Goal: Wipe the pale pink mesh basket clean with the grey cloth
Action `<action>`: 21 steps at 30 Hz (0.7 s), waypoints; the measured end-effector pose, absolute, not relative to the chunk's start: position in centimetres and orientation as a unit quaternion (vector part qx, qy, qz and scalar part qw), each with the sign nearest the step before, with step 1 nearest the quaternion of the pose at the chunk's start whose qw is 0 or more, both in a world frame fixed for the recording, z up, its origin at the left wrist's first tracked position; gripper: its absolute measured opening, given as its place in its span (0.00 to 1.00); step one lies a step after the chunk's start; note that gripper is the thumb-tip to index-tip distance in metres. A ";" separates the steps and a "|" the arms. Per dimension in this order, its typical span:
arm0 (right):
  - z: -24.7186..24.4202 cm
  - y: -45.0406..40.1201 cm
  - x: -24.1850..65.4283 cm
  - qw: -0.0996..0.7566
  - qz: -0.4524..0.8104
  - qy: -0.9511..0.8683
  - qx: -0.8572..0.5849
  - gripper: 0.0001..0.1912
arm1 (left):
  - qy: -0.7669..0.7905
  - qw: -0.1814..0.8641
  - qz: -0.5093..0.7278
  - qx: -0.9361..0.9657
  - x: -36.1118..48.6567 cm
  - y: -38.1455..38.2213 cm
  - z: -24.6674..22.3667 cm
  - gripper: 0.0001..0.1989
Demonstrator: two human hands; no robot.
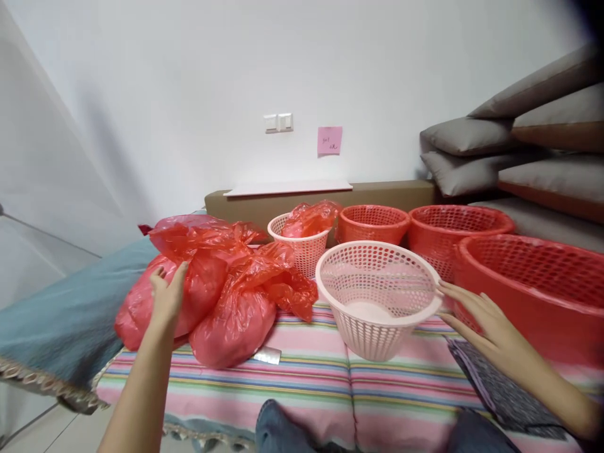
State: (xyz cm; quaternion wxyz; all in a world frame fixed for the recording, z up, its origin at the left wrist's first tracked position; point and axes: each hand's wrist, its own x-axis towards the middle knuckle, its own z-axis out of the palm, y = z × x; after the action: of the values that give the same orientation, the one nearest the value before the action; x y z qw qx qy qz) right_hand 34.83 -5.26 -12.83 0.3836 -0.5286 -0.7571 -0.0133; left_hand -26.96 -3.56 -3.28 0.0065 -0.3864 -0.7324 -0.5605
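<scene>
A pale pink plastic basket [372,336] stands in front of me on the striped cloth, with no contents visible in it. My right hand [491,327] is at its right rim, fingers stretched out and the fingertips at the edge; I cannot tell how firmly they touch. On the left, my left hand [167,289] is raised with fingers apart, in front of a filled red plastic bag [207,283]. Nothing is in that hand. Beside it sits another full red bag [236,327], its loose top flopping to the right.
Behind stands a smaller pink basket [309,251] holding a red plastic bag [309,217]. Red baskets [528,314] line the right side, below stacked grey cushions [467,135]. A dark grey cloth [514,396] lies front right; a small silvery piece [268,355] lies by the bags.
</scene>
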 end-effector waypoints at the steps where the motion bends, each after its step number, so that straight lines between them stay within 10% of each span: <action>1: -13.6 -5.6 35.6 0.388 -0.012 -0.745 -0.543 0.30 | -0.717 -0.002 -0.575 -0.394 -25.6 -4.4 -3.1 0.38; 12: -25.4 -10.4 46.0 0.345 0.071 -0.624 -0.698 0.26 | -0.530 -0.298 -0.406 -0.682 -4.7 -12.5 -3.1 0.28; 21: -27.4 -7.4 46.0 0.235 0.091 -0.661 -0.707 0.28 | -0.409 -0.102 -0.344 -0.839 6.6 -10.6 -3.5 0.18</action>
State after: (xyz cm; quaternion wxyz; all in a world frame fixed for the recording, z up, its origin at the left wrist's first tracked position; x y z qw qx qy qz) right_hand 46.01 -7.41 -27.44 0.2353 -0.7068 -0.6609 0.0914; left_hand 6.64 -10.65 -3.50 -0.1020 -0.8390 -0.4093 -0.3436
